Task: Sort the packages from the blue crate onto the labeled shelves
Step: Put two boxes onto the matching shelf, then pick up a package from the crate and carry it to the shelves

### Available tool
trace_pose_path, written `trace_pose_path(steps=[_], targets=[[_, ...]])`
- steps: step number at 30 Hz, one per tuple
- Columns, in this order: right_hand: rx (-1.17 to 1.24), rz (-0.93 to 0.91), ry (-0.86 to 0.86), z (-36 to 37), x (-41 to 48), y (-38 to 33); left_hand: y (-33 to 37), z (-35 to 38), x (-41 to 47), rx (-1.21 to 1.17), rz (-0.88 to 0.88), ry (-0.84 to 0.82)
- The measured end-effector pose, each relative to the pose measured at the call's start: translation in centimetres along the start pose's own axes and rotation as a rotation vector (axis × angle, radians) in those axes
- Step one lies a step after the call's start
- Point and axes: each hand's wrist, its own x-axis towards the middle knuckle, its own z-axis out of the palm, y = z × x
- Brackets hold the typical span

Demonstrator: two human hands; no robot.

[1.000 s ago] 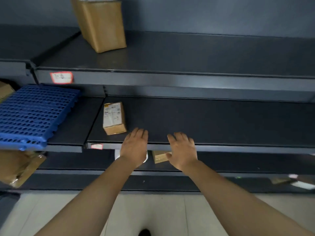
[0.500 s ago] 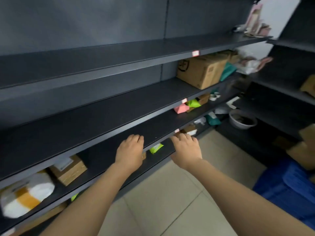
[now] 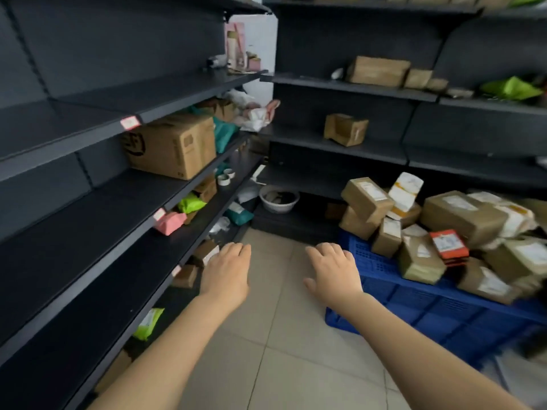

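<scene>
Nearest, two forearms are stretched out above a tiled floor (image 3: pixel 281 335). The left hand (image 3: pixel 226 272) and right hand (image 3: pixel 334 272) are held apart, palms down, fingers relaxed, nothing gripped. Just right of them a blue crate (image 3: pixel 429 312) is set on the floor, heaped with packages (image 3: pixel 461 214) above its rim. Along the left, dark shelves (image 3: pixel 88 232) are fitted with pink labels (image 3: pixel 129 122); a pink parcel (image 3: pixel 170 221) and a large cardboard box (image 3: pixel 174 145) are placed at their front edges. A white basin (image 3: pixel 279 199) is seen in the far corner.
</scene>
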Motion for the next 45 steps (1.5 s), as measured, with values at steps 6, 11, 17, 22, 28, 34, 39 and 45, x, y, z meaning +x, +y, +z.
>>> trace_pose_path(steps=[6,11,17,22,28,34,39,45], targets=[[0.002,0.200,-0.008,-0.2,3.2,6.5,4.7,0.5,8.9,-0.064,0.183,-0.030],[-0.003,0.322,-0.033,0.3,6.0,12.0,8.9,1.4,15.5,-0.132,0.266,-0.047],[0.009,0.419,-0.046,1.5,11.2,19.5,14.2,3.6,24.6,-0.161,0.328,-0.058],[0.015,0.448,-0.069,2.5,17.1,26.5,19.1,5.5,32.8,-0.165,0.351,-0.080],[0.039,0.462,-0.094,3.6,24.4,34.2,23.9,8.0,41.6,-0.213,0.288,-0.159],[0.081,0.497,-0.156,6.2,31.4,40.2,27.3,12.0,49.7,-0.272,0.226,-0.263],[0.112,0.518,-0.216,9.8,37.3,44.6,29.7,16.2,56.4,-0.353,0.175,-0.352],[0.204,0.554,-0.321,14.3,42.4,48.4,31.9,20.9,60.5,-0.489,-0.002,-0.480]])
